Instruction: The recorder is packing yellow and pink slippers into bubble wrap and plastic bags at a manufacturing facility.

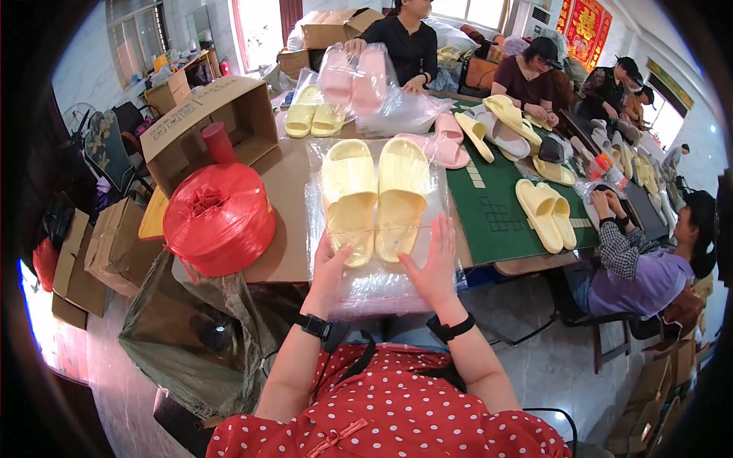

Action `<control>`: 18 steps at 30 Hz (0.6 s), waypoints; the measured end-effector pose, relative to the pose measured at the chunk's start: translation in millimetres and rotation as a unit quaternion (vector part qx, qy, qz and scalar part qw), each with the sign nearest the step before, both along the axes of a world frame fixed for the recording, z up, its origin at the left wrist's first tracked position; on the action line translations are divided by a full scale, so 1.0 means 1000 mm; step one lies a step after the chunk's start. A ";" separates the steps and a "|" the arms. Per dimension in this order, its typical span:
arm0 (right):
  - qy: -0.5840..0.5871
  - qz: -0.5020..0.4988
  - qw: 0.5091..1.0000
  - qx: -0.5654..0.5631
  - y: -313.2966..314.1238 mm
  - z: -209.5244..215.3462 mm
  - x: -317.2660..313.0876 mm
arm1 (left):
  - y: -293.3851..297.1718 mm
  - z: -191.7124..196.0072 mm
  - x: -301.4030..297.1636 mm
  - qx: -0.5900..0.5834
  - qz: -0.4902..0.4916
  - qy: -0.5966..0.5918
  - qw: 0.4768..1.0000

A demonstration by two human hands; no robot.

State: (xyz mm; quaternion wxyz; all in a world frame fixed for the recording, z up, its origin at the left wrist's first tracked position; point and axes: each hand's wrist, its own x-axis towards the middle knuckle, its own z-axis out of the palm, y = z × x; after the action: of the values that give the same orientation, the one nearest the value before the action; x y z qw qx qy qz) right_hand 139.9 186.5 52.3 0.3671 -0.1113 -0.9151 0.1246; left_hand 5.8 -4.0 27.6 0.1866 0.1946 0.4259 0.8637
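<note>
We're seeing smooth, rubbery-looking plastic on the yellow slippers point(353, 214), with a soft satin sheen. We're getting crinkly, super glossy plastic from the clear bags point(378, 294). On the roll of twine point(221, 229) we're catching a bright shine too, all slick plastic. We're looking at matt cardboard on the open box point(205, 114), and we're spotting a rough, coarse weave on the sack point(172, 328). The floor point(553, 393) is gleaming, polished smooth, while the dotted shirt point(405, 412) is showing matt cloth.

Lie side by side as two glossy, broad-strapped, pale yellow slippers point(351, 214), with insoles up and toes forward. Seen through a clear plastic bag point(437, 187), to the right of the red roll point(219, 221).
</note>
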 end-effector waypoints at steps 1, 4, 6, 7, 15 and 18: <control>0.021 0.011 0.999 -0.043 -0.001 0.004 -0.002 | -0.002 -0.008 -0.005 -0.012 -0.007 -0.012 1.000; 0.063 0.026 0.990 -0.124 -0.002 -0.001 -0.011 | -0.002 -0.009 -0.005 -0.006 -0.018 -0.026 0.999; 0.084 0.033 0.983 -0.162 -0.004 -0.003 -0.017 | -0.001 -0.005 -0.003 0.011 -0.018 -0.026 0.999; 0.088 0.052 0.960 -0.261 -0.006 -0.003 -0.021 | -0.002 -0.005 -0.003 0.022 -0.022 -0.034 0.999; 0.061 0.216 0.813 -0.537 -0.010 -0.002 -0.033 | -0.006 -0.011 -0.003 0.046 -0.017 -0.047 0.998; 0.031 0.199 0.856 -0.475 -0.011 0.001 -0.030 | -0.006 -0.009 -0.001 0.045 -0.013 -0.053 0.998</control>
State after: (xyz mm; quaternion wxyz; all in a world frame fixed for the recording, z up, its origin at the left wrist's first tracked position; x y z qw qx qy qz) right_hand 110.3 175.4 53.4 0.2646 -0.0837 -0.7355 0.6181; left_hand 5.0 -10.3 18.2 0.2109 0.1623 0.3738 0.8885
